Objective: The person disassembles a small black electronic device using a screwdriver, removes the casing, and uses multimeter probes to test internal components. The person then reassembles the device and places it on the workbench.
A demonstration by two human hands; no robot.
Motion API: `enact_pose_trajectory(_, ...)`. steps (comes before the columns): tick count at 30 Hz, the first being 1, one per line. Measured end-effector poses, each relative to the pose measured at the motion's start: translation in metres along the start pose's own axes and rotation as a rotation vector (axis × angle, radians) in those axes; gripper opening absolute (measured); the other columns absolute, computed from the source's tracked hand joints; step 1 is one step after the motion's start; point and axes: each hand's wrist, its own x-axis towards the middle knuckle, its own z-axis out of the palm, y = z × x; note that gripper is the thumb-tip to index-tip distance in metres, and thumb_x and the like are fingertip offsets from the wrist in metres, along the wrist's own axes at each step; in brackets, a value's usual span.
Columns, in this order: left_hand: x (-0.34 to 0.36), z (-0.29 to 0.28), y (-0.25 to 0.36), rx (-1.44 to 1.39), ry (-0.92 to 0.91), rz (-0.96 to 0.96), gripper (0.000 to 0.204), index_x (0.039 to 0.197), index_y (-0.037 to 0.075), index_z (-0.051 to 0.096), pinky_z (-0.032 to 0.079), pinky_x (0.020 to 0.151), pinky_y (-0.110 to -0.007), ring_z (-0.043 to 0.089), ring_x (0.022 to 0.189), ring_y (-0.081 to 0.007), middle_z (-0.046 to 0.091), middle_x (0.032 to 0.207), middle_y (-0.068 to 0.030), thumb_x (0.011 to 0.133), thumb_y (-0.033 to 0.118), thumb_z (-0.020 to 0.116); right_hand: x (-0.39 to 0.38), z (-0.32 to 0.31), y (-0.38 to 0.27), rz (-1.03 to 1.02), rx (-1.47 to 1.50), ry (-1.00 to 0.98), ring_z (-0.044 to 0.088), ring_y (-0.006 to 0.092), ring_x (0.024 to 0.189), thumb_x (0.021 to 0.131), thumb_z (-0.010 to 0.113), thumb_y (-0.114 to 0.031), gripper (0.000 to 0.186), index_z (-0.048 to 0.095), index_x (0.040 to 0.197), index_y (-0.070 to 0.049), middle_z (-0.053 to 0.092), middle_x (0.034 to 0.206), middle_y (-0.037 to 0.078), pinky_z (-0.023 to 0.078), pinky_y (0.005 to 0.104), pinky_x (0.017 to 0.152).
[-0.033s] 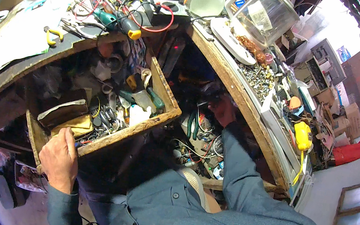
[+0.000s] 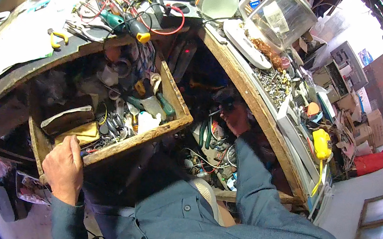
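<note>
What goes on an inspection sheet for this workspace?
Surface: workbench, wooden-edged, heavily covered.
Job's things: left drawer, pulled open, holds mixed tools; right drawer holds jumbled parts.
Clutter: small metal parts heaped on the right bench.
Hands: left hand grips the left drawer's front edge; right hand in shadow above the right drawer, grip unclear.
Cables: red cable looped on the bench; white cables loose in the right drawer.
Surroundings: cardboard boxes and a red item at right.
</note>
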Motion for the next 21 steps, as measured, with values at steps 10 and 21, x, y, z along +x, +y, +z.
enact_pose_trajectory(10,-0.003,0.009,-0.009,0.016,0.038,0.022,0.029,0.086,0.010,0.066,0.048,0.058,-0.049,0.064,0.066,-0.0380,0.064,0.070,-0.0176,0.101,0.031,0.052,-0.090,0.116,-0.111,0.244,0.550,-0.366,0.068,0.0278,0.089,0.087,0.065,-0.042,0.054,0.058,0.121,-0.001,0.068,0.097,0.017,0.058,0.0376,0.074)
enact_pose_trajectory(21,0.007,-0.013,-0.003,-0.337,-0.075,-0.042,0.021,0.093,0.007,0.070,0.051,0.062,-0.043,0.069,0.070,-0.0328,0.070,0.077,-0.0165,0.095,0.026,0.063,-0.132,0.247,-0.198,0.073,0.643,-0.822,0.071,0.0321,0.091,0.086,0.068,-0.024,0.036,0.053,0.109,-0.001,0.069,0.103,0.021,0.058,0.0458,0.083)
